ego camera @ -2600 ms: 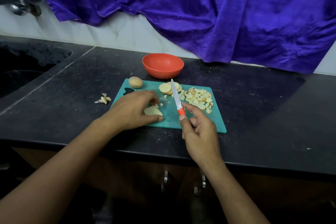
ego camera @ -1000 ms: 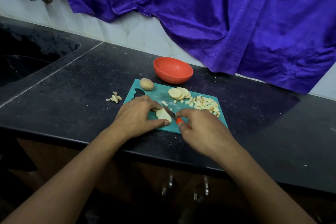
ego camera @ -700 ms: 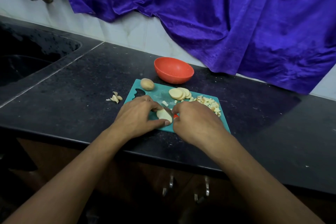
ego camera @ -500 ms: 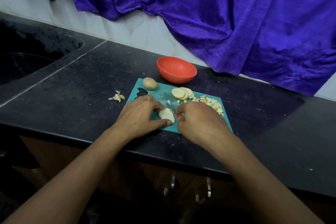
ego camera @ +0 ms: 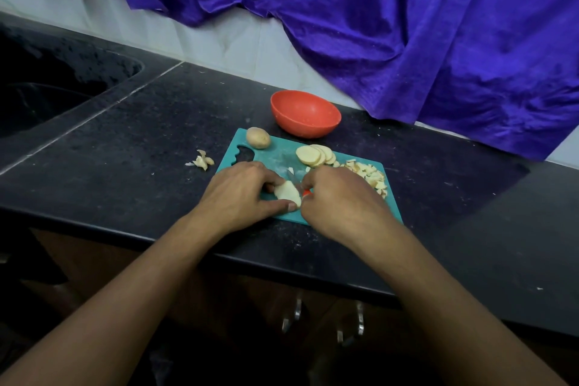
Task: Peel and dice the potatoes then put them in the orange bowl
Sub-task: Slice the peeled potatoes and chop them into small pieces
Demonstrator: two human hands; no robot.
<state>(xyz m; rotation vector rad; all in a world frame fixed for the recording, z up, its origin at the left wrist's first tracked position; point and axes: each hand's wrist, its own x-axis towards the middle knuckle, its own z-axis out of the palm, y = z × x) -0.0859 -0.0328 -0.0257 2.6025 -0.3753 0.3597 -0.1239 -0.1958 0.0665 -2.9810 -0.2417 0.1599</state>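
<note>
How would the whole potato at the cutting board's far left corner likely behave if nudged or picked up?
The whole potato looks rounded and egg-shaped, so a nudge would probably roll it, perhaps off the teal cutting board, whose corner it sits on. Its surface looks matt and uncut, so it is likely firm and not slippery to grip.

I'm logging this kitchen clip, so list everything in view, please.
sink: one, dark, far left
counter: one, black, right of sink
cutting board: one, teal, counter's front edge
orange bowl: one, orange, counter behind board
whole potato: one, brown, board's far-left corner
potato slices: several, pale yellow, board's far side
diced potato: one pile, pale, board's right side
potato piece: one, pale, under left hand
knife: one, red handle, right hand
peel scraps: small heap, pale, counter left of board
cloth: one, purple, hanging behind
left hand: holds potato piece
right hand: grips knife
</note>
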